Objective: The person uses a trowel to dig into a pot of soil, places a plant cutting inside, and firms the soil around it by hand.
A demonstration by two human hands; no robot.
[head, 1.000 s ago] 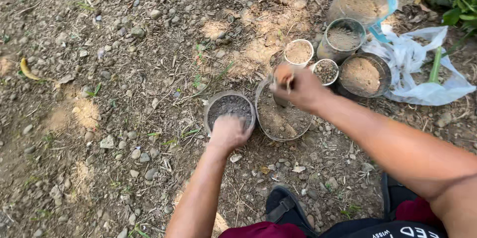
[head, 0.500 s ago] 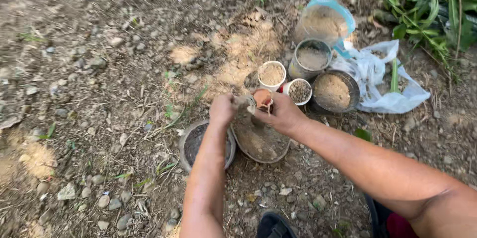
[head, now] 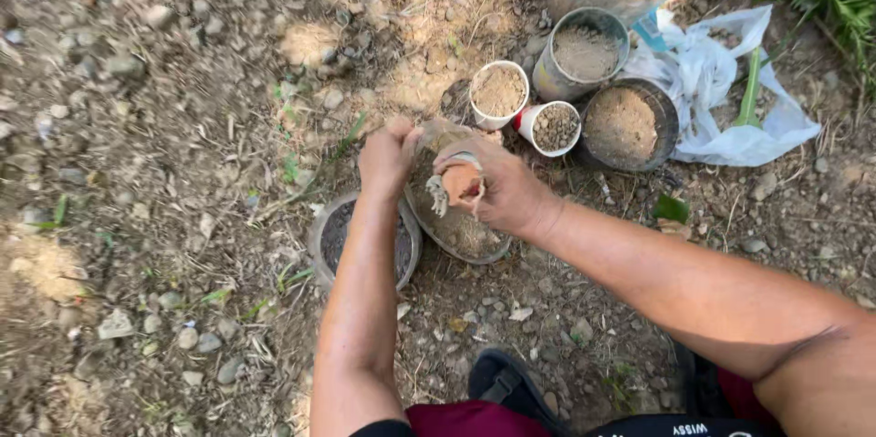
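Bare stony ground. The right hand (head: 497, 191) grips a small terracotta pot (head: 459, 180) over the clear plastic bowl (head: 456, 232) of sandy mix; the left hand (head: 385, 159) pinches the bowl's far rim. Potting looks underway, soil containers still full.

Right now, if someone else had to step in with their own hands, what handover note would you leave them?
Left hand: grips the rim of the clear bowl.
Right hand: holds a small pale clump with roots over that bowl.
Nearby: dark-soil bowl under the left forearm; four soil-filled containers beside the white plastic bag.
Done: clear bowl holds sandy soil.
Left: clump not yet set down.
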